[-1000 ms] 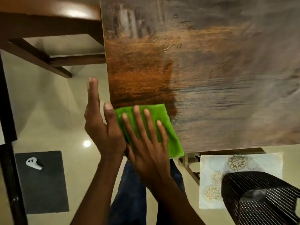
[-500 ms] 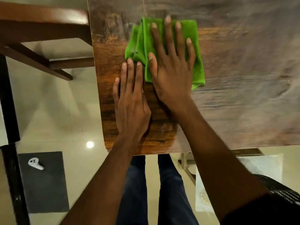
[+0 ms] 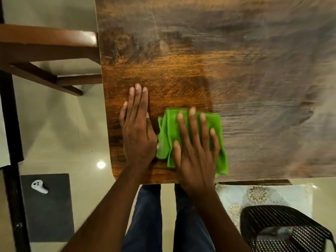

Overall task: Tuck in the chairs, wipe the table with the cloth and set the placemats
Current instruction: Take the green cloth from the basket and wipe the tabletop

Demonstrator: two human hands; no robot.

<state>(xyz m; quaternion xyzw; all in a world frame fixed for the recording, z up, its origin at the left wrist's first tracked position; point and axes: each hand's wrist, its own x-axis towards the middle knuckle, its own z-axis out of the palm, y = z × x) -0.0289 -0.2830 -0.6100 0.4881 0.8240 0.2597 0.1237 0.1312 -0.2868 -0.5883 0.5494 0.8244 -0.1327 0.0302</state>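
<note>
A bright green cloth (image 3: 169, 135) lies bunched on the wooden table (image 3: 236, 79) near its front left corner. My right hand (image 3: 195, 148) presses flat on the cloth with fingers spread. Just to the left of the cloth, my left hand (image 3: 137, 128) lies flat on the bare tabletop, fingers together, its edge touching the cloth. A brown wooden chair (image 3: 45, 51) stands at the table's left side, partly under it. A floral placemat (image 3: 263, 195) lies below the table's front edge at the right.
A black mesh chair (image 3: 283, 228) stands at the lower right, over part of the placemat. On the floor at the left lies a dark mat (image 3: 49, 215) with a white controller (image 3: 39, 186) on it. A dark post (image 3: 12, 160) runs down the left edge.
Both hands and the cloth slid back from the far part of the table toward the front edge. A second ago the cloth was at the table's left edge.
</note>
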